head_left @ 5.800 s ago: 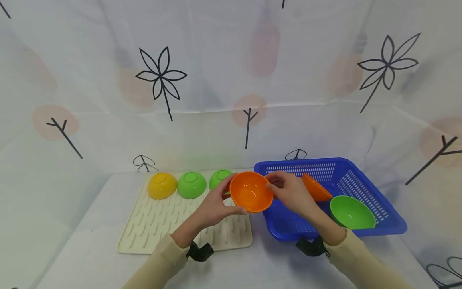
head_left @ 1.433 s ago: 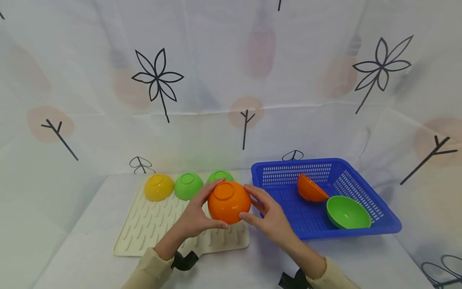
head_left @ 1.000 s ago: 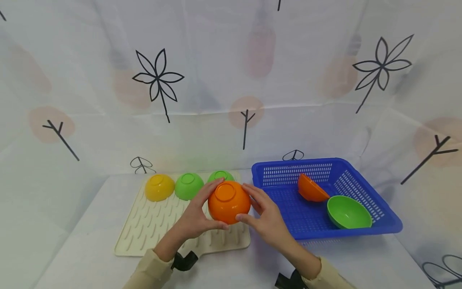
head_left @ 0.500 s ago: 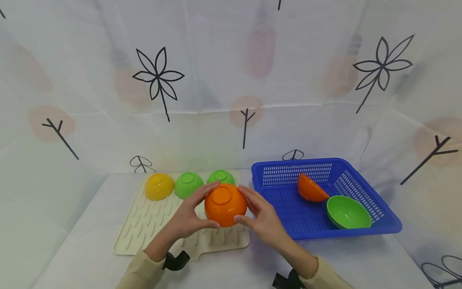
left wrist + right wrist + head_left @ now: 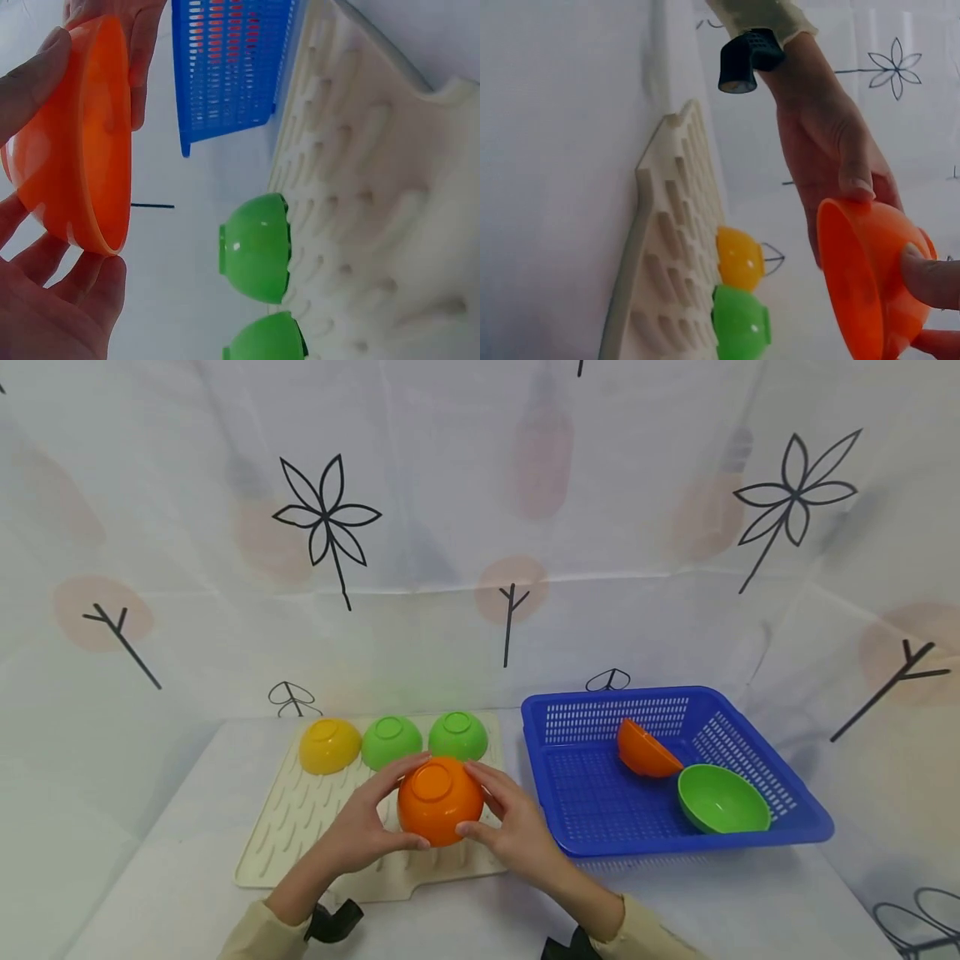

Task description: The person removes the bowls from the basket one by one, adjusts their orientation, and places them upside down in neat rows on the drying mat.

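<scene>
An orange bowl (image 5: 440, 802) is held upside down between both hands above the drying mat. My left hand (image 5: 358, 828) grips its left side, fingers at the far edge and thumb at the near edge. On the right side, my right hand (image 5: 517, 827) holds it the same way. The left wrist view shows the bowl (image 5: 71, 142) apart from the mat. Along the back of the cream drying mat (image 5: 300, 827) stand upturned bowls in a row: a yellow bowl (image 5: 329, 747), a green bowl (image 5: 391, 742) and another green bowl (image 5: 458, 737).
To the right stands a blue basket (image 5: 600, 810). Inside it an orange bowl (image 5: 647, 750) leans on its side, and a green bowl (image 5: 723, 799) lies tilted with its mouth up. A white patterned cloth (image 5: 420, 635) hangs behind the table.
Earlier the orange bowl faced mouth toward the camera near the basket; it has been turned upside down. Both hands have since carried it left and lower, over the mat.
</scene>
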Available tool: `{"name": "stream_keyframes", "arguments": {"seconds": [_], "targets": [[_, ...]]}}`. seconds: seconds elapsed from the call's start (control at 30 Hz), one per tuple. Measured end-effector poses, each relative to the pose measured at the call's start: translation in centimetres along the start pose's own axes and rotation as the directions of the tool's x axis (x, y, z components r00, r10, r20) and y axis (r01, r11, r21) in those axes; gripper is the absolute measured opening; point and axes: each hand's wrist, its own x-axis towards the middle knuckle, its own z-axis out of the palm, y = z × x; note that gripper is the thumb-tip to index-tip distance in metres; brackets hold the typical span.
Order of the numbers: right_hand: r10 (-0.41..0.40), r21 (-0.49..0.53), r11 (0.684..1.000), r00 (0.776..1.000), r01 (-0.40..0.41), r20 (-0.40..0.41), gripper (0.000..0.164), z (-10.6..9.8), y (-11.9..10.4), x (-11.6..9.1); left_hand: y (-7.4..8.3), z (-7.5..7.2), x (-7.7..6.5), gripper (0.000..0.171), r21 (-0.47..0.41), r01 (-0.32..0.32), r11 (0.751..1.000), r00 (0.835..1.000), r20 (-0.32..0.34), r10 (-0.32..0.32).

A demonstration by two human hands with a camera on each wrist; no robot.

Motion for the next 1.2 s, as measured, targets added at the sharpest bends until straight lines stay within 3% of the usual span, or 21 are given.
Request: {"name": "stream_keyframes", "arguments": {"seconds": [0.33, 0.6, 0.9, 1.2], "targets": [[0.005, 0.021, 1.0, 0.998, -0.006, 0.059, 0.068, 2.9, 1.6, 1.6, -1.4, -1.6, -2.1, 0.09, 0.066, 0.068, 0.995, 0.997, -0.033, -0.066], [0.008, 0.027, 1.0, 0.999, -0.009, 0.037, 0.06, 5.8, 3.0, 3.5, -3.2, -3.2, -3.5, 0.09, 0.136, 0.145, 0.98, 0.986, -0.102, -0.132], [0.021, -0.024, 1.0, 0.999, -0.021, 0.032, 0.049, 8.5, 4.1, 5.0, -5.2, -4.4, -4.1, 0.089, 0.202, 0.265, 0.943, 0.952, -0.211, -0.222], [0.071, -0.021, 0.997, 0.979, -0.069, 0.189, 0.05, 11.4, 4.6, 6.0, -7.2, -6.0, -5.8, 0.092, 0.208, 0.419, 0.884, 0.899, -0.234, -0.371]]}}
